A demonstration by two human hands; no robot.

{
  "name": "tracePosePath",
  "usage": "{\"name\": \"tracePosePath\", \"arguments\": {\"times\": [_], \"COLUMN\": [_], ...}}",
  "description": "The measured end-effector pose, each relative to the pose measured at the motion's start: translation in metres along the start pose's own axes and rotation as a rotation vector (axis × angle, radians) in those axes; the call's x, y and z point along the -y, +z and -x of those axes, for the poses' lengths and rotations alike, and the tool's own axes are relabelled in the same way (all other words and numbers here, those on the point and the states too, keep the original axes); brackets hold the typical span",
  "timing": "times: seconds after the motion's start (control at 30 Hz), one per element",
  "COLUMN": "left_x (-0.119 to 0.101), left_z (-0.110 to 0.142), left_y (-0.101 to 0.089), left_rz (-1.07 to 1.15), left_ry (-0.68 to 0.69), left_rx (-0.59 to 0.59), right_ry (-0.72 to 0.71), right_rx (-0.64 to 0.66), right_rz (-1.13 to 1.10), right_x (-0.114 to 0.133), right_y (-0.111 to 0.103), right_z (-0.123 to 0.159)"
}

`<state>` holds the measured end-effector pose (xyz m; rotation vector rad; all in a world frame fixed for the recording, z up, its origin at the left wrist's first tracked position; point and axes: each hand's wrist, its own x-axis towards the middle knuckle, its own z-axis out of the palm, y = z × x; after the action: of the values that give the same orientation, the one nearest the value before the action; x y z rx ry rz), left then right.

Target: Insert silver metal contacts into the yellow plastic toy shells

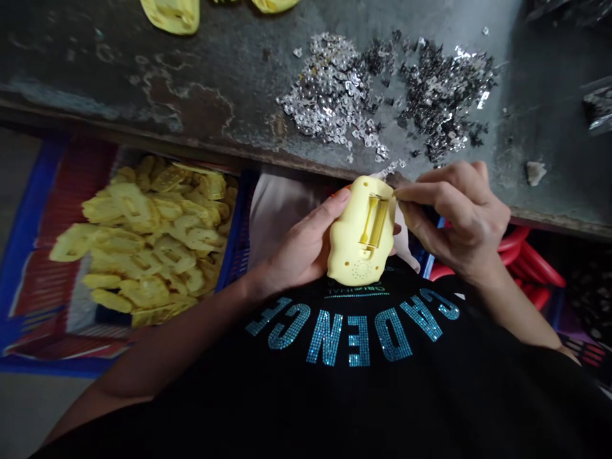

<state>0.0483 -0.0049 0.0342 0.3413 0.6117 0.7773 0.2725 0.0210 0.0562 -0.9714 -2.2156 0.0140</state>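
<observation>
My left hand (301,245) cradles a yellow plastic toy casing (351,255) from below, its thumb lying along the casing's left side. The casing's inner face is up, with a narrow rectangular compartment (373,220) in the upper middle and a cluster of small holes near the lower end. My right hand (454,217) pinches the casing's upper right edge between thumb and forefinger. Whether a small part sits between those fingertips is hidden. Just beyond the casing, a heap of small silvery metal clips (382,95) lies on the bench.
A worn grey workbench (191,76) runs across the top, with yellow pieces at its far edge. A blue-rimmed crate (33,255) of yellow casings sits below it on the left. Red curved objects (535,268) lie at the lower right, and a white lump rests on the bench.
</observation>
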Motion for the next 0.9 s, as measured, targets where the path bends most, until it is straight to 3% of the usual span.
{"name": "tracePosePath", "arguments": {"times": [0.13,0.3,0.43,0.53,0.6,0.73,0.9], "left_x": [-0.002,0.0,0.004,0.004,0.004,0.002,0.002], "left_z": [0.0,0.001,0.002,0.002,0.003,0.007,0.008], "left_y": [0.0,-0.005,-0.01,-0.008,-0.005,0.001,-0.003], "left_rz": [-0.028,-0.051,-0.067,-0.104,-0.117,-0.132,-0.114], "left_ry": [-0.001,0.019,0.057,0.097,0.115,0.134,0.14], "left_rx": [0.045,-0.05,-0.137,-0.097,-0.056,-0.069,-0.078], "right_ry": [-0.129,-0.238,-0.09,0.13,0.204,0.188,0.082], "right_rx": [-0.057,-0.07,0.044,0.121,0.179,0.322,0.374], "right_rz": [0.067,0.112,-0.114,-0.403,-0.464,-0.485,-0.366], "right_x": [-0.005,-0.012,-0.011,-0.01,-0.011,-0.013,-0.007], "right_y": [0.005,0.016,0.009,-0.001,-0.006,-0.012,-0.01], "right_z": [0.007,0.015,0.008,-0.008,-0.019,-0.033,-0.036]}}
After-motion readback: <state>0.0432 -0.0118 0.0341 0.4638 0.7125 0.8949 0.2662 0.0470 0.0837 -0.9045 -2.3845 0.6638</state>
